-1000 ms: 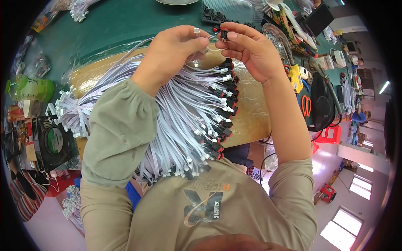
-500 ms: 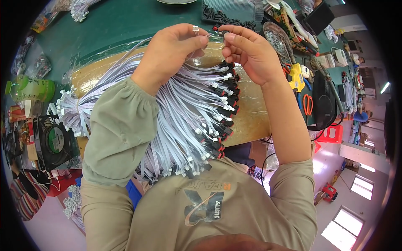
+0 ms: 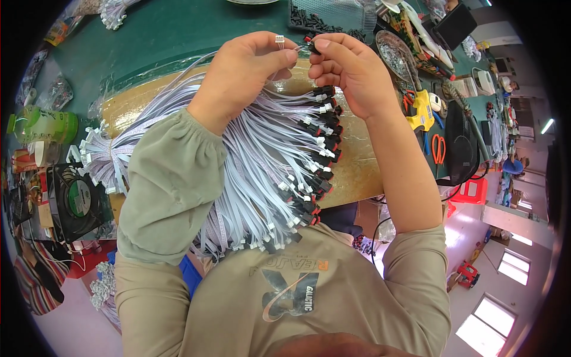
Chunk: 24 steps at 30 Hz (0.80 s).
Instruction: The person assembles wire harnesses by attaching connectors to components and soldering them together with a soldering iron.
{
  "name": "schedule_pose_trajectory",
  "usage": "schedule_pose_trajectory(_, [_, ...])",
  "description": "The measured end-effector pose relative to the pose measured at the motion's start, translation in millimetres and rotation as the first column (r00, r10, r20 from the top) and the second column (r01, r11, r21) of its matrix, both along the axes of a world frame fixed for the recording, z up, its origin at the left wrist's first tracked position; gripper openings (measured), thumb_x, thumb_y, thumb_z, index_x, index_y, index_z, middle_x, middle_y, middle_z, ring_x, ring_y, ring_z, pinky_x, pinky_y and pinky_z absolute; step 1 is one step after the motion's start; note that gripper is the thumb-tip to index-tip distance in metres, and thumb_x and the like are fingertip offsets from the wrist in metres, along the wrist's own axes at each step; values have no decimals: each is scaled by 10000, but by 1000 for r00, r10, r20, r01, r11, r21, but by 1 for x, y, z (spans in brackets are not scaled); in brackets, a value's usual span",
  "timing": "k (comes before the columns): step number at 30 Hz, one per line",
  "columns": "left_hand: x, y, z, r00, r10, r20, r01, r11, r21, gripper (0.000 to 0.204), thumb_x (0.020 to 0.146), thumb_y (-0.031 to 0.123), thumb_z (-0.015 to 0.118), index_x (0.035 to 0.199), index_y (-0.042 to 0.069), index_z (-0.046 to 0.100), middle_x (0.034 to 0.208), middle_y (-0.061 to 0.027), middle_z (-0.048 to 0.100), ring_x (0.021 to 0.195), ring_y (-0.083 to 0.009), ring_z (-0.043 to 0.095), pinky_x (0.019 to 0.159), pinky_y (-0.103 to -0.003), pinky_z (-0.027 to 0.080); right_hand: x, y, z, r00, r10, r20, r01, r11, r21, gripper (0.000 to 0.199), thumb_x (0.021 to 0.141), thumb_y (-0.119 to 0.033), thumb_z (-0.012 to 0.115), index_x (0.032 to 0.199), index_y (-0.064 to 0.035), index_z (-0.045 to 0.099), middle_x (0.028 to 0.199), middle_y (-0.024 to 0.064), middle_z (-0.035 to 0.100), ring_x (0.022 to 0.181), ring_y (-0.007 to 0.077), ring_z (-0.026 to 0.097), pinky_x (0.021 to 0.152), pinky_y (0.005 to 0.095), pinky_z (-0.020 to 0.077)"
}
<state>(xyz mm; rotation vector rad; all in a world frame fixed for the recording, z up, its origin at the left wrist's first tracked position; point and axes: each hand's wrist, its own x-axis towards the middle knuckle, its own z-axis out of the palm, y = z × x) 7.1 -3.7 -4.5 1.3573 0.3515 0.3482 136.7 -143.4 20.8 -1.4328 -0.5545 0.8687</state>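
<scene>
My left hand (image 3: 250, 68) pinches a thin cable near its white plug (image 3: 280, 39), which sticks up above the fingers. Pale wire ends run from that grip toward the right. Between thumb and forefinger, my right hand (image 3: 355, 71) holds a small black connector (image 3: 313, 47) with a red part at its far end. The wire ends meet or nearly meet this connector; the exact contact is too small to tell. Under both hands lies a large fanned bundle of white cables (image 3: 256, 160), with black and red connectors (image 3: 327, 152) along its right edge.
A clear tray (image 3: 333, 21) of black parts stands at the back. On the right lie a yellow tool (image 3: 421, 113), orange-handled pliers (image 3: 438, 149) and a round dish (image 3: 392, 53) of small parts. A green bottle (image 3: 44, 125) and a black fan (image 3: 74, 202) are at left.
My right thumb has shifted up and forward onto the black connector, and the right fingers have curled differently around it. My left hand and its cable have hardly moved.
</scene>
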Motion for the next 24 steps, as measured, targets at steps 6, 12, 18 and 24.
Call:
schedule_pose_trajectory(6, [0,1,0,1000,-1,1,1,1000,-9,198,878,156,656,1002,3,642,806,3,607,738,-75,545,686,-220,432,-2,0,1,1000,14,-12,-14,1000,-14,256,886,-201,626,1032,7,598,852,76,636,710,137,629,630,245,504])
schedule_pose_trajectory(12, [1,2,-2,1000,9,26,-8,1000,-30,202,875,153,658,999,-5,637,806,-3,609,742,-85,550,691,-221,432,0,0,-3,999,-8,-45,8,1000,2,247,890,-204,614,1018,6,601,841,76,633,703,136,626,628,243,505])
schedule_pose_trajectory(18, [1,1,0,999,13,30,-12,999,-33,212,869,165,669,999,0,639,811,-1,608,746,-88,555,694,-219,433,-1,1,-1,999,-4,-32,3,1000,-6,238,892,-199,606,1012,7,600,838,84,635,699,140,630,621,243,509])
schedule_pose_trajectory(24, [0,3,-2,999,23,25,-22,999,-30,218,868,180,675,1003,11,644,825,1,615,759,-92,565,704,-218,442,-2,1,-4,998,-15,-53,16,1000,5,241,895,-196,602,1016,12,594,856,100,645,700,145,634,623,249,521])
